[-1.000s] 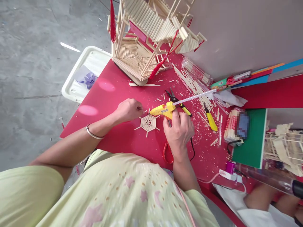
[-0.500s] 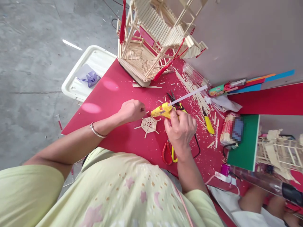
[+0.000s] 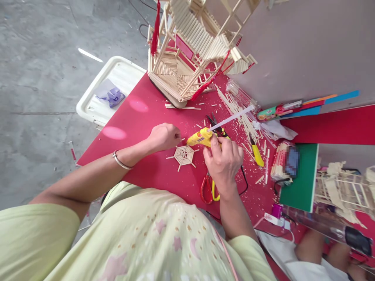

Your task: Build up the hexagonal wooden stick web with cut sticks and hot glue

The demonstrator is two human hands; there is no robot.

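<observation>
A yellow glue gun [image 3: 202, 136] is gripped in my right hand [image 3: 224, 160], with a long pale glue stick [image 3: 233, 118] jutting from its back. Its nozzle points left, close to the fingertips of my left hand [image 3: 165, 136]. Those fingers are closed in a pinch, and the pale tip of a small wooden stick [image 3: 183, 139] shows beside them. Just below the nozzle, a hexagonal web-like piece of wooden sticks [image 3: 184, 155] lies flat on the red table [image 3: 152, 166]. Red-and-yellow-handled scissors [image 3: 207, 190] lie under my right wrist.
A wooden-stick pavilion model [image 3: 175, 74] with red tassels stands at the back. Loose sticks [image 3: 241, 121], black-jawed pliers [image 3: 213, 121] and a yellow-handled cutter [image 3: 258, 155] lie to the right. A white plastic lid [image 3: 88, 105] is beyond the left edge. Another person's legs [image 3: 310, 246] show at lower right.
Both hands and the glue gun hold almost the same place. The view has shifted slightly, so the pavilion and the things at right sit a little differently in the picture.
</observation>
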